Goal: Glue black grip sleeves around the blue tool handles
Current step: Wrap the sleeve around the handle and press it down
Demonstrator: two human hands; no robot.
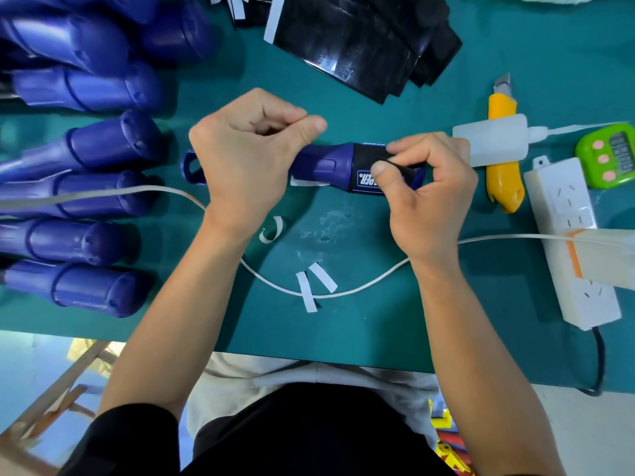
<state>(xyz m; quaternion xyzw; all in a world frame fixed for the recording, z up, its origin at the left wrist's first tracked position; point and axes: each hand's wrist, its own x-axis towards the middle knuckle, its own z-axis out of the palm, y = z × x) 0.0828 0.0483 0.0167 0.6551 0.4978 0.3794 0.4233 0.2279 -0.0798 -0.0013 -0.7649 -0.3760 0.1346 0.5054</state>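
Observation:
A blue tool handle (321,164) lies crosswise at the middle of the green table, its loop end pointing left. My left hand (247,156) grips its left part with curled fingers. A black grip sleeve (366,170) with a blue logo wraps the handle's right part. My right hand (422,194) pinches that sleeve, thumb pressed on its front and fingers curled over the top. The handle's right tip is hidden behind my right hand. A pile of black sleeve sheets (357,39) lies at the back.
Several bare blue handles (86,187) are stacked at the left. A white glue bottle (494,139), a yellow utility knife (503,156), a green timer (610,156) and a white power strip (570,242) sit at the right. A white cable (323,295) and paper backing strips (318,283) lie in front.

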